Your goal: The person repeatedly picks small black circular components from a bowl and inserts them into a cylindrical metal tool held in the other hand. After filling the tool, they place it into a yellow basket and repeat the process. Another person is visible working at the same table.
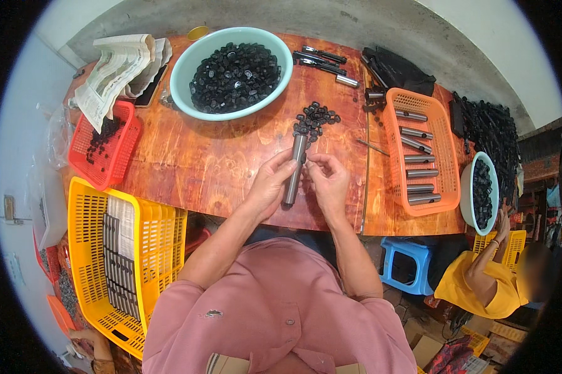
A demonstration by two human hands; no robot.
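Note:
My left hand [273,182] is closed around a grey metal tube [295,168], which stands nearly upright over the table and leans slightly. At the tube's right side my right hand [328,179] is closed in a pinch, its fingertips against a small black piece on the tube. How much of that piece the fingers cover, I cannot tell. Just beyond the tube's upper end lies a loose pile of small black plastic pieces [317,118]. A pale green basin [179,93] heaped with similar black pieces stands farther back.
An orange basket [450,149] of metal tubes is on the right, near a smaller basin [468,202]. On the left are a red basket [88,168], newspaper [120,68] and a yellow crate [85,249]. A person in yellow [480,283] sits at right, near a blue stool [408,265].

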